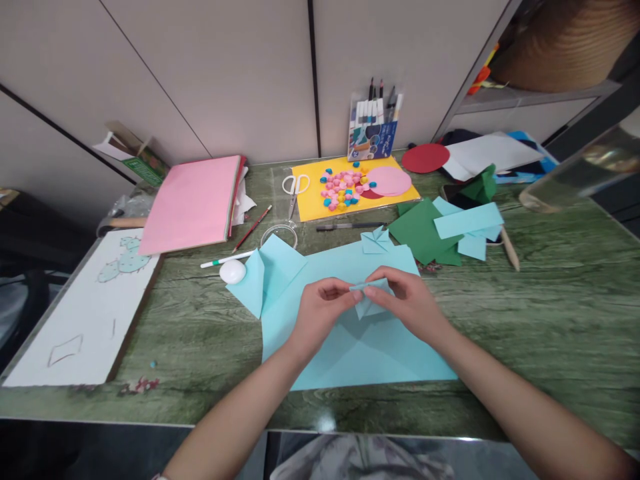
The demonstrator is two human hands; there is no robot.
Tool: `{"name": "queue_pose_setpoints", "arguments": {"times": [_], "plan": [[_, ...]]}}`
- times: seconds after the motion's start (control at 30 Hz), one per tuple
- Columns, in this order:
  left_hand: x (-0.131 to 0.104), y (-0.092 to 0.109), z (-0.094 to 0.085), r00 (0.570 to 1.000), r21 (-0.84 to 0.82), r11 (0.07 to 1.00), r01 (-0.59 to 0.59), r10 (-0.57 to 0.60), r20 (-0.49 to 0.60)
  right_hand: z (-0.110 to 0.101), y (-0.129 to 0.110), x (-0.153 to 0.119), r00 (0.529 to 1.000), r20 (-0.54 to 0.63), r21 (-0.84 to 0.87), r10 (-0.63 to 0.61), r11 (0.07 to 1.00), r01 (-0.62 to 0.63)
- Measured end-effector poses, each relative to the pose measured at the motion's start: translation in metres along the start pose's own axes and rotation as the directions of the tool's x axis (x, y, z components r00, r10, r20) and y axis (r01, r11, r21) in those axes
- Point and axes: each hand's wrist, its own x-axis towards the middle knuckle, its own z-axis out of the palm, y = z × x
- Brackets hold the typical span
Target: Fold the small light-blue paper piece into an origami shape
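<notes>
Between my two hands is a small piece of folded light-blue paper (374, 303), raised over a large light-blue sheet (340, 357). My left hand (325, 308) pinches its left edge between thumb and fingers. On the other side, my right hand (407, 300) grips the top right, its thumb pressed on the paper near the left thumb. A folded blue paper shape (376, 241) lies just beyond, at the sheet's far edge. To the left rests a creased blue paper (277, 267) with a white egg-shaped object (233, 271) on its corner.
Scissors (294, 190), a tape ring (279, 235) and a pencil (253, 228) lie behind. Pink and blue paper balls (343, 187) sit on yellow paper (310, 207). Green paper (425, 230) is at right, a cactus drawing (85, 313) at left. A clear container (575, 167) stands far right.
</notes>
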Motion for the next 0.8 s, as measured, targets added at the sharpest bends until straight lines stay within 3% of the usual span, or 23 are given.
{"name": "queue_pose_setpoints", "arguments": {"times": [0.57, 0.7, 0.8], "plan": [[-0.0024, 0.001, 0.0032, 1.0, 0.038, 0.999, 0.023, -0.024, 0.019, -0.001, 0.0044, 0.0011, 1.0, 0.022, 0.149, 0.01, 0.989, -0.014], [-0.0022, 0.0014, 0.0027, 0.999, 0.03, 0.999, 0.036, -0.037, 0.031, -0.0004, 0.0051, 0.0015, 0.997, 0.071, 0.121, 0.009, 0.993, -0.018], [-0.0009, -0.0003, 0.0014, 0.999, 0.027, 0.999, 0.032, -0.033, 0.03, 0.0014, 0.0043, 0.0004, 1.0, 0.031, 0.049, 0.004, 0.999, -0.006]]}}
